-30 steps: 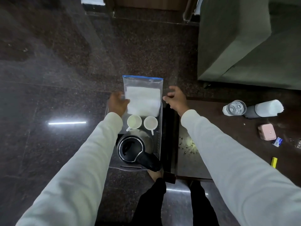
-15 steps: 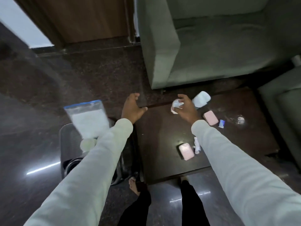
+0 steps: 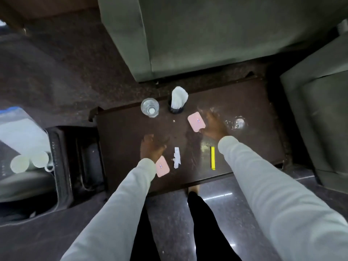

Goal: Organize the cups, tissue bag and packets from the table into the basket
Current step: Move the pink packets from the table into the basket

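I see the far pink packet on the table, lying at nine o'clock from my right hand, just beside its spread, empty fingers; its long axis runs roughly eleven to five. A second pink packet sits at five o'clock from my left hand, nearly under the wrist; that hand is blurred, seemingly relaxed and empty. The basket, cups and tissue bag inside, stands at nine o'clock on dark floor; sofas lie beyond.
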